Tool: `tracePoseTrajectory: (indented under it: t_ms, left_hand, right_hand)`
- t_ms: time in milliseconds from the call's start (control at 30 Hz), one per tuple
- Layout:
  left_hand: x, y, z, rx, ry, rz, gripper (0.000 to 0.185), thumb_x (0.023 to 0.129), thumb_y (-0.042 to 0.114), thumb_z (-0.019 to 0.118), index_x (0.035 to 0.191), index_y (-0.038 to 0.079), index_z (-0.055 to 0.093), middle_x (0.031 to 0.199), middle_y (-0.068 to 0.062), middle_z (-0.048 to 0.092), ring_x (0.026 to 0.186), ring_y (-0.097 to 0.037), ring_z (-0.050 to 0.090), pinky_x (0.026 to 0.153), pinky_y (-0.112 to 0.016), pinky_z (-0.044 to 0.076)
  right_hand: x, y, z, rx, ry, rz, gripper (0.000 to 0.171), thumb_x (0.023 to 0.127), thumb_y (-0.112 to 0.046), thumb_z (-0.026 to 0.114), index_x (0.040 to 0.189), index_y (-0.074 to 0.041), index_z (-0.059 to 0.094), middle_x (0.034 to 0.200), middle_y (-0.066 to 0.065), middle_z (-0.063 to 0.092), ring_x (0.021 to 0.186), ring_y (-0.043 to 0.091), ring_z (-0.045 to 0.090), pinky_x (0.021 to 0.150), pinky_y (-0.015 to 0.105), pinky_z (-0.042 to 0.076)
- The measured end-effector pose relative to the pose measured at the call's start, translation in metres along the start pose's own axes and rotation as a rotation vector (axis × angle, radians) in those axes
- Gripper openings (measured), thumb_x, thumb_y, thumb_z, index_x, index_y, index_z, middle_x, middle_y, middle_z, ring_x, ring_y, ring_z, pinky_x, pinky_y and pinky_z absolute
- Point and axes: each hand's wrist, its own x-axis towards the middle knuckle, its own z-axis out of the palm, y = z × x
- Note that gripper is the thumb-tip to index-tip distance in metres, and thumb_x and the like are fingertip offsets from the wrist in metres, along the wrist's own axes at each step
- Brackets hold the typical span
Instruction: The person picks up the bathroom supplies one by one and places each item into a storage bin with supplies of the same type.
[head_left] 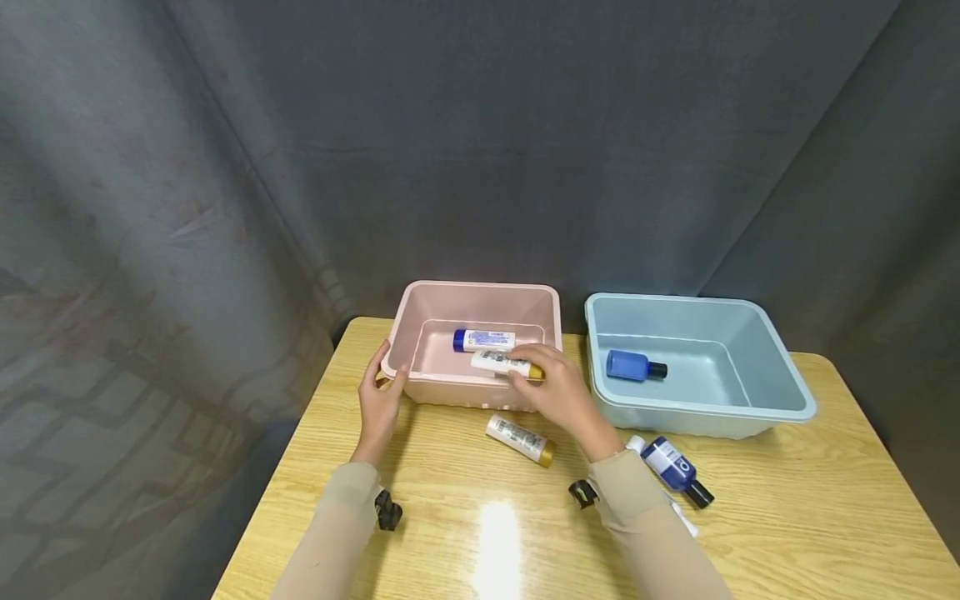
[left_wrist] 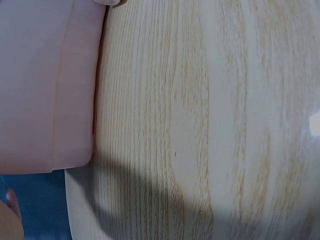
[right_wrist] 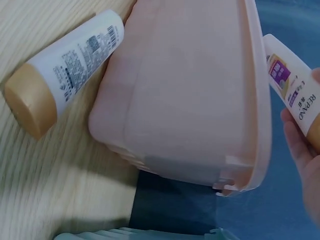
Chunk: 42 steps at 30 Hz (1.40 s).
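My right hand [head_left: 534,368] pinches a white tube with a gold cap [head_left: 501,362] just above the front rim of the pink bin [head_left: 480,287]. The right wrist view shows the tube's label [right_wrist: 295,90] beside the bin's outer wall [right_wrist: 190,90], with my fingers [right_wrist: 305,150] around it. My left hand [head_left: 381,390] rests against the bin's front left corner with its fingers fairly straight. A white bottle with a blue cap [head_left: 483,339] lies inside the bin. A second gold-capped white tube [head_left: 520,439] lies on the table in front of the bin, also visible as a tube [right_wrist: 70,65] in the right wrist view.
A light blue bin [head_left: 787,367] stands to the right with a blue bottle with a black cap [head_left: 633,366] in it. Another blue bottle [head_left: 675,471] lies on the wooden table [head_left: 465,517] by my right sleeve, with a white item partly under it. A dark curtain hangs behind.
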Motion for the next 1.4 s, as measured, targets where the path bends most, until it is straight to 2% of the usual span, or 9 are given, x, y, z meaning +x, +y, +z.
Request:
tracePoseTrajectory:
  t_ms: [133, 267, 400, 500, 700, 833, 1067, 1200, 1400]
  left_hand:
    - [0.001, 0.0, 0.0, -0.008, -0.001, -0.007, 0.052, 0.095, 0.009, 0.066, 0.145, 0.01, 0.051, 0.148, -0.008, 0.049, 0.128, -0.023, 0.042, 0.095, -0.041, 0.034]
    - [0.0, 0.004, 0.0, -0.016, -0.008, -0.013, 0.053, 0.095, 0.006, 0.065, 0.145, 0.006, 0.049, 0.149, -0.012, 0.047, 0.13, -0.029, 0.041, 0.098, -0.048, 0.033]
    - [-0.006, 0.024, 0.0, -0.008, -0.017, -0.006, 0.052, 0.094, 0.002, 0.064, 0.144, -0.002, 0.048, 0.148, -0.019, 0.046, 0.129, -0.033, 0.041, 0.098, -0.053, 0.034]
    - [-0.011, 0.037, 0.0, 0.009, -0.015, -0.002, 0.051, 0.094, 0.002, 0.063, 0.143, -0.003, 0.048, 0.147, -0.02, 0.047, 0.127, -0.031, 0.042, 0.096, -0.05, 0.035]
    - [-0.013, 0.041, 0.0, 0.001, -0.019, 0.004, 0.051, 0.094, 0.002, 0.063, 0.142, -0.004, 0.048, 0.147, -0.02, 0.047, 0.126, -0.033, 0.042, 0.097, -0.051, 0.034]
    - [-0.012, 0.04, -0.001, 0.001, -0.027, 0.018, 0.051, 0.094, 0.003, 0.064, 0.143, -0.004, 0.048, 0.147, -0.02, 0.047, 0.127, -0.035, 0.042, 0.097, -0.053, 0.034]
    - [0.0, 0.001, -0.001, -0.009, -0.014, 0.001, 0.053, 0.095, 0.01, 0.066, 0.145, 0.006, 0.05, 0.149, -0.011, 0.048, 0.129, -0.028, 0.041, 0.098, -0.045, 0.035]
    - [0.0, -0.001, -0.001, -0.002, -0.006, -0.007, 0.052, 0.095, 0.013, 0.067, 0.145, 0.01, 0.051, 0.147, -0.008, 0.049, 0.127, -0.024, 0.043, 0.095, -0.039, 0.036]
    - [0.001, -0.002, -0.002, 0.004, -0.004, -0.011, 0.052, 0.095, 0.014, 0.067, 0.145, 0.012, 0.052, 0.147, -0.005, 0.05, 0.126, -0.021, 0.043, 0.094, -0.037, 0.036]
  right_hand:
    - [0.005, 0.004, 0.001, -0.013, -0.028, 0.017, 0.025, 0.086, -0.014, 0.077, 0.111, -0.011, 0.073, 0.117, 0.006, 0.069, 0.112, 0.025, 0.062, 0.099, 0.043, 0.049]
    - [0.01, 0.009, 0.003, -0.004, -0.037, 0.025, 0.025, 0.086, -0.013, 0.077, 0.11, -0.009, 0.074, 0.117, 0.009, 0.069, 0.111, 0.027, 0.062, 0.099, 0.045, 0.048]
    - [0.014, 0.012, 0.004, 0.019, -0.046, 0.05, 0.024, 0.086, -0.012, 0.076, 0.11, -0.008, 0.074, 0.117, 0.01, 0.069, 0.112, 0.028, 0.063, 0.1, 0.045, 0.048]
    - [0.017, 0.013, 0.004, 0.025, -0.066, 0.069, 0.024, 0.087, -0.013, 0.076, 0.111, -0.009, 0.074, 0.118, 0.01, 0.069, 0.113, 0.029, 0.062, 0.1, 0.045, 0.047]
    - [0.024, 0.015, 0.005, 0.033, -0.087, 0.12, 0.024, 0.088, -0.014, 0.074, 0.112, -0.011, 0.074, 0.119, 0.01, 0.069, 0.115, 0.029, 0.062, 0.099, 0.044, 0.048]
    - [0.029, 0.018, 0.006, 0.037, -0.092, 0.129, 0.024, 0.088, -0.014, 0.074, 0.112, -0.01, 0.075, 0.12, 0.009, 0.069, 0.115, 0.028, 0.062, 0.1, 0.043, 0.048]
    - [0.034, 0.021, 0.006, 0.018, -0.113, 0.138, 0.024, 0.087, -0.014, 0.074, 0.11, -0.01, 0.075, 0.119, 0.008, 0.07, 0.115, 0.028, 0.061, 0.1, 0.043, 0.047]
    - [0.035, 0.023, 0.006, 0.013, -0.137, 0.145, 0.026, 0.087, -0.015, 0.074, 0.112, -0.011, 0.074, 0.121, 0.008, 0.069, 0.118, 0.029, 0.06, 0.103, 0.044, 0.045]
    - [0.035, 0.024, 0.009, 0.009, -0.166, 0.151, 0.027, 0.087, -0.016, 0.075, 0.114, -0.012, 0.074, 0.122, 0.008, 0.068, 0.118, 0.029, 0.06, 0.103, 0.045, 0.045]
